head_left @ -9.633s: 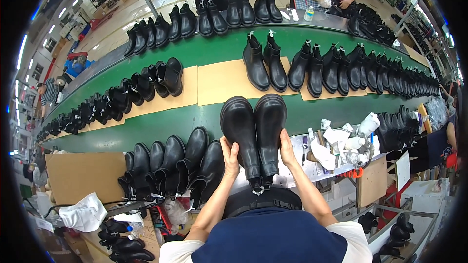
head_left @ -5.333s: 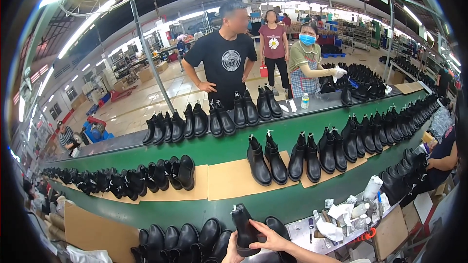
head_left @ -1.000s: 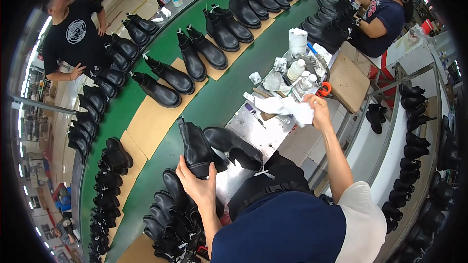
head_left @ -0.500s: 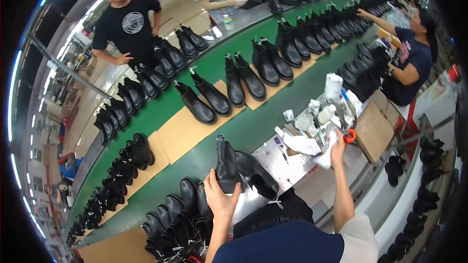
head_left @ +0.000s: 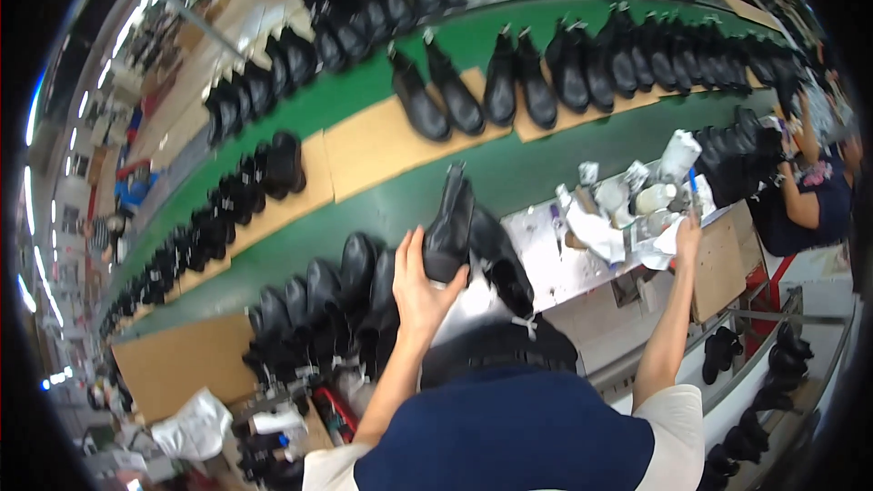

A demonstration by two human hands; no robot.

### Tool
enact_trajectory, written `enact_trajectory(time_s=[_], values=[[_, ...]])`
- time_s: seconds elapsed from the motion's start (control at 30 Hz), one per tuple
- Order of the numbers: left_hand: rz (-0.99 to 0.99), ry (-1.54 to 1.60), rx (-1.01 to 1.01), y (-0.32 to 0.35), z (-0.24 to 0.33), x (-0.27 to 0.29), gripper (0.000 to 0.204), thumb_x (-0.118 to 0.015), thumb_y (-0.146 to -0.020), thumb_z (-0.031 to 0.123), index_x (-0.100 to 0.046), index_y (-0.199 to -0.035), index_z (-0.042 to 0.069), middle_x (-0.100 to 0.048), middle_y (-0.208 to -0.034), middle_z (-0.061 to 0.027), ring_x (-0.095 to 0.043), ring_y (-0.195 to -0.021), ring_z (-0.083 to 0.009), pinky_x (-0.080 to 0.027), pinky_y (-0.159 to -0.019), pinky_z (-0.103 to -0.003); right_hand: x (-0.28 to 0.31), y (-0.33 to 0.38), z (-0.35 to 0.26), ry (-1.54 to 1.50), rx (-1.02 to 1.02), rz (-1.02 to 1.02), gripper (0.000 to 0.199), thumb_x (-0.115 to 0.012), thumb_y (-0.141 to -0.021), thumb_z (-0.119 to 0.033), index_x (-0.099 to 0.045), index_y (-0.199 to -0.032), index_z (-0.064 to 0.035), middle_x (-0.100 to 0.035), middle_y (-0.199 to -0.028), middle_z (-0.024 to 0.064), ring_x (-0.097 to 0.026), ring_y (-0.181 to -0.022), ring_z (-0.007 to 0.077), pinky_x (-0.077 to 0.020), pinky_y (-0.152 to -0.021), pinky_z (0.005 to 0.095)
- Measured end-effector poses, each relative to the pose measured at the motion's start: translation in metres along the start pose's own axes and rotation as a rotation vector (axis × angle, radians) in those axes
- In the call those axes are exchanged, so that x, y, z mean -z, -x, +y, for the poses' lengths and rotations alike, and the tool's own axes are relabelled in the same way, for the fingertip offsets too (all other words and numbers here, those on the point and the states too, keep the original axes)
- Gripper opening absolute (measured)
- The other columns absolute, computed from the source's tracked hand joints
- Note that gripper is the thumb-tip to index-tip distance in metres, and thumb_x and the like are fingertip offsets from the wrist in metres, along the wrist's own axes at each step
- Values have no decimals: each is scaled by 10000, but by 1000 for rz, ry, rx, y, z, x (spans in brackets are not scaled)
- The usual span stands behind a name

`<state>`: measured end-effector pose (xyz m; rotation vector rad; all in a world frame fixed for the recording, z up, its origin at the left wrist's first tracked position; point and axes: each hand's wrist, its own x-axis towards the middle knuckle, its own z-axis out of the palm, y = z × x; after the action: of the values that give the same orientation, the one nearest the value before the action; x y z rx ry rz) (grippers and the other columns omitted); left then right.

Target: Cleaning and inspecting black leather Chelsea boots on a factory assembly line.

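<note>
My left hand [head_left: 426, 289] is wrapped round the heel end of a black ankle boot [head_left: 451, 225], holding it up over the near side of the green worktable. Another black boot [head_left: 502, 268] lies beside it, partly behind. My right hand [head_left: 688, 241] is closed at the right end of a cluttered pale work board, with a white cloth [head_left: 664, 247] at its fingers. Beside that hand stand a blue-handled tool [head_left: 692, 182] and a white bottle [head_left: 655, 198]. Crumpled white cloths [head_left: 596, 235] lie to the left of the bottle.
Rows of black boots stand on brown cardboard [head_left: 368, 156] along the green table [head_left: 536, 159]. More boots [head_left: 314, 295] crowd near my left arm. A brown carton panel [head_left: 727, 255] stands at right, beside a boot rack [head_left: 773, 391]. A co-worker [head_left: 814, 191] is at far right.
My view has turned, shifting the boot rows upward in it. My right hand has moved away to the right with the white cloth. My left hand keeps the boot, now tilted a little.
</note>
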<state>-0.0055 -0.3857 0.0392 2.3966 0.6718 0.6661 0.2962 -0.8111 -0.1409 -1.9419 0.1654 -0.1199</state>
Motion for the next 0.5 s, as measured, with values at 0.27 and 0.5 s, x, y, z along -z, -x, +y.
enact_trajectory(time_s=[0.27, 0.5], values=[[-76, 23, 191, 5, -11, 4, 928, -807, -604, 188, -316, -1359, -37, -519, -1148, -258, -533, -1059, -396, -460, -895, -417, -135, 164, -235, -233, 211, -1145, 673, -612, -682, -32, -447, -1334, -26, -658, -1000, 90, -551, -1096, 180, -424, -918, 304], [-90, 123, 239, 10, 6, 18, 1200, -812, -585, 171, 11, -1438, -19, -525, -1156, -305, -558, -1030, -431, -477, -877, -433, -215, 206, -300, -4, 580, -1358, 531, -610, -631, -31, -561, -1159, -6, -627, -703, 130, -625, -636, 236, -482, -612, 319]])
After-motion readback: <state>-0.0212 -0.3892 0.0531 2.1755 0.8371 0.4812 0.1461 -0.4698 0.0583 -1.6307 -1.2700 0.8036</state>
